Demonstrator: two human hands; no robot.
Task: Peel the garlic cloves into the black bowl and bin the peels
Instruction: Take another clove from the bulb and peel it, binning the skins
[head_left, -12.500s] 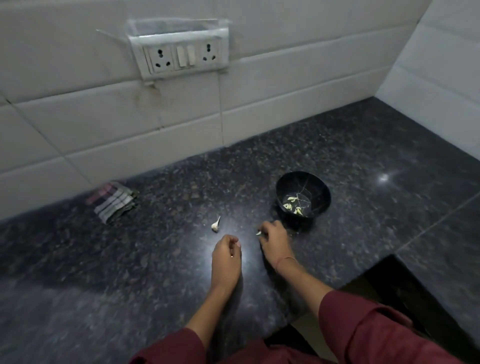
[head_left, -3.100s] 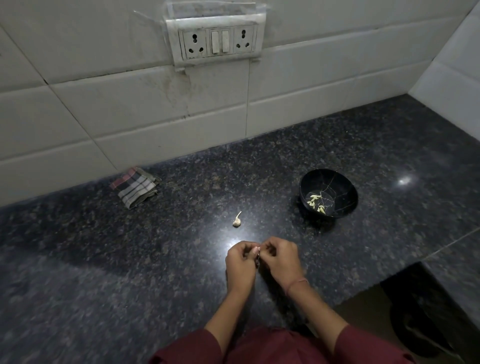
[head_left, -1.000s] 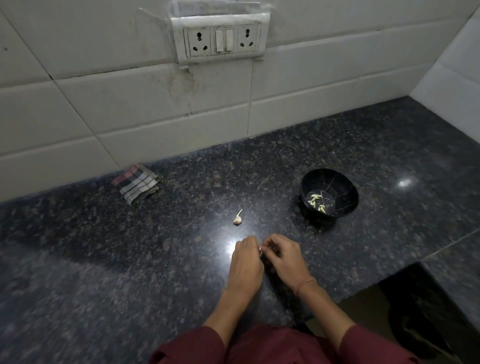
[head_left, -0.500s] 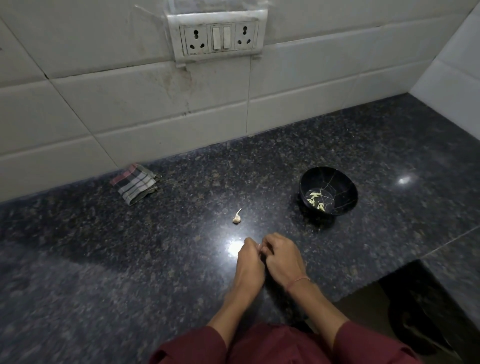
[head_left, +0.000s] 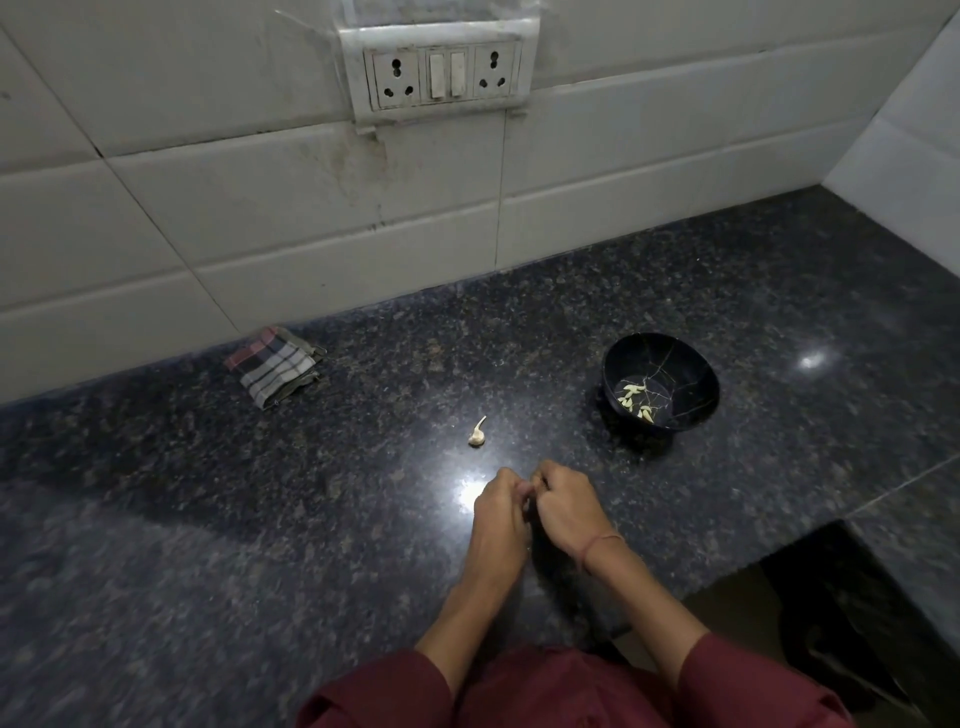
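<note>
My left hand (head_left: 498, 514) and my right hand (head_left: 566, 506) meet fingertip to fingertip just above the dark granite counter (head_left: 260, 519). Both have curled fingers that pinch a small garlic clove between them; the clove is almost wholly hidden. One unpeeled garlic clove (head_left: 477, 433) with a curled tail lies on the counter just beyond my hands. The black bowl (head_left: 696, 384) stands to the right of it and holds several pale peeled cloves (head_left: 635, 399).
A folded checked cloth (head_left: 272, 365) lies by the white tiled wall (head_left: 260, 208) at the back left. A socket and switch plate (head_left: 442, 75) sits on the wall above. The counter's front edge drops off at the lower right (head_left: 769, 561).
My hands have stayed together in the same spot, working at the clove with small finger movements. The loose clove and the bowl have not moved.
</note>
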